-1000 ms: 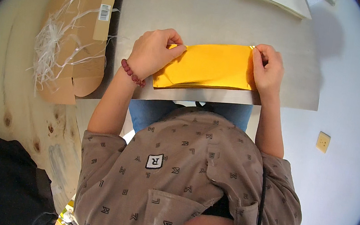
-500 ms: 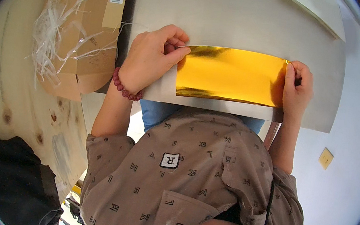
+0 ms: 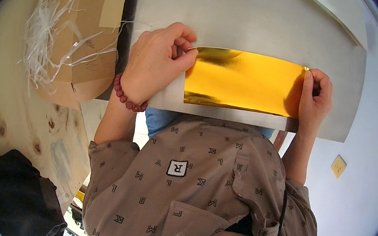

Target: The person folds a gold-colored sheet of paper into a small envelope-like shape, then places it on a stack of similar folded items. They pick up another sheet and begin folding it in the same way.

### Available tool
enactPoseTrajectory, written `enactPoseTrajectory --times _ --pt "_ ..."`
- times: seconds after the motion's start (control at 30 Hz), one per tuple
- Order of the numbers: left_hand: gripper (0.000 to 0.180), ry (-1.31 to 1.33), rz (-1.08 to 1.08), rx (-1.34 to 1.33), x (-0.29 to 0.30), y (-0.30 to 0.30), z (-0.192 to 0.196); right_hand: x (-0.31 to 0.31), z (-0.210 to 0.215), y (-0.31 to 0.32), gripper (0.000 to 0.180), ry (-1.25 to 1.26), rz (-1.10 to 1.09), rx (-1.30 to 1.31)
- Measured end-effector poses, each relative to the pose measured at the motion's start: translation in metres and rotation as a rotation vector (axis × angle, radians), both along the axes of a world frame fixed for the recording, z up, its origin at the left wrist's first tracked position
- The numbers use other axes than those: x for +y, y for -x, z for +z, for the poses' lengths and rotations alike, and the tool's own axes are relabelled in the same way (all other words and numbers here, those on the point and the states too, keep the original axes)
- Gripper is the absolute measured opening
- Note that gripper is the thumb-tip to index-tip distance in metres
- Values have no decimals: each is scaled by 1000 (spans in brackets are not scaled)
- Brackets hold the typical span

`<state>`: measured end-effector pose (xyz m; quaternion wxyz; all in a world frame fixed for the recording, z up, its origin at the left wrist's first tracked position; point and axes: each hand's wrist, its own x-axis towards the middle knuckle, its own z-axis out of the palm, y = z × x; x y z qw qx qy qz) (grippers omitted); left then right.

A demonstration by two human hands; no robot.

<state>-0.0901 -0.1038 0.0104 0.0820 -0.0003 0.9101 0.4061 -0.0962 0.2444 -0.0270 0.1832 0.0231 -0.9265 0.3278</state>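
Observation:
A shiny gold sheet (image 3: 245, 82), rectangular and mirror-like, stretches between my two hands over the near part of the grey table (image 3: 240, 11). Its upper left corner is pinched between the thumb and fingers of my left hand (image 3: 158, 60), which has a dark red bead bracelet (image 3: 128, 95) at the wrist. My right hand (image 3: 318, 94) grips the upper right corner, thumb on the gold face and fingers curled behind. The upper edge bows slightly, and dark reflections show along the left side. Whatever lies behind the sheet is hidden.
Left of the table stands a brown cardboard box (image 3: 86, 15) with tangled clear plastic strips (image 3: 45, 39) on it. White flat boards (image 3: 338, 13) lie at the far right corner. A black cloth (image 3: 14, 195) is at the lower left, and a white wall (image 3: 375, 141) rises on the right.
Both hands keep their hold on the gold sheet. The right hand and the sheet's right end sit slightly lower and farther right; the whole view has also shifted a little.

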Motion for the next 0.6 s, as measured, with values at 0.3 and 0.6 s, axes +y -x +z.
enactPoseTrajectory --times 0.3,0.6 --pt "45 349 -142 202 14 -5 3 -4 3 1 4 -47 7 -19" --pt "54 588 -447 424 28 -5 0 -4 2 3 8 -70 15 -10"
